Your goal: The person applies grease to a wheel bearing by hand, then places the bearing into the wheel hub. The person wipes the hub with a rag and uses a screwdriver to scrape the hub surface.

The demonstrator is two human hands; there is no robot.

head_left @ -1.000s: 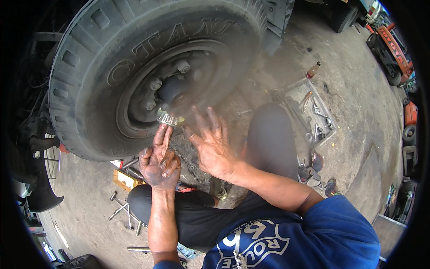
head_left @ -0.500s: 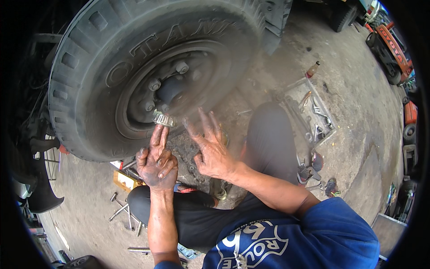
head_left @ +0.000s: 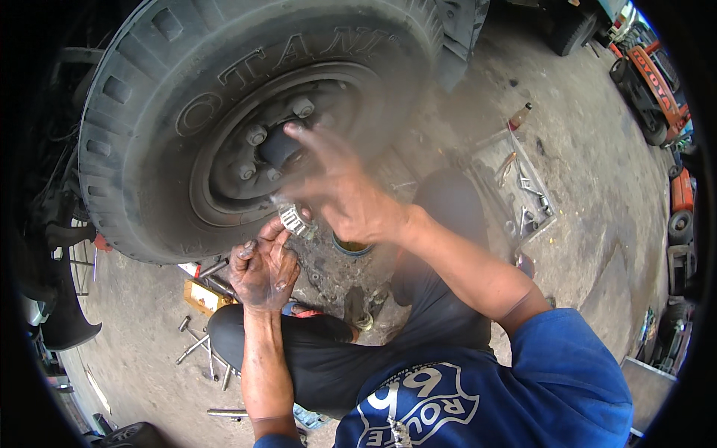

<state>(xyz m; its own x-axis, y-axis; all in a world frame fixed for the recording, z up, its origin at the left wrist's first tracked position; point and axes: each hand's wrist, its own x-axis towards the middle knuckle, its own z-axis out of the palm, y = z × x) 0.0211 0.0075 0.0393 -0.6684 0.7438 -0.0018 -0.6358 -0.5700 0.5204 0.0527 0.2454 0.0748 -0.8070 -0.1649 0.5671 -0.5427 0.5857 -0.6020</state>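
A metal roller bearing (head_left: 298, 222) sits on the raised fingertips of my left hand (head_left: 264, 273), whose palm faces up while its other fingers curl in. My right hand (head_left: 355, 200) is over and beside the bearing, smeared by motion. Its fingers are spread apart, with one pointing toward the dark hub (head_left: 280, 145) of the large wheel, and I see nothing in it. Whether a fingertip touches the bearing or hub is unclear. Around the hub, lug nuts (head_left: 256, 135) show on the rim; the black tyre (head_left: 142, 179) fills the upper left.
Between my legs stands a round tin (head_left: 351, 246), partly behind my right hand. A metal tray (head_left: 549, 224) with several tools lies to the right, near a bottle (head_left: 520, 116). At left are a yellow box (head_left: 202, 297) and several wrenches (head_left: 196, 349). A red forklift (head_left: 657, 86) stands far right.
My right hand has swung up and left toward the hub, over the bearing. My left hand has tipped the bearing to the right and lowered it slightly.
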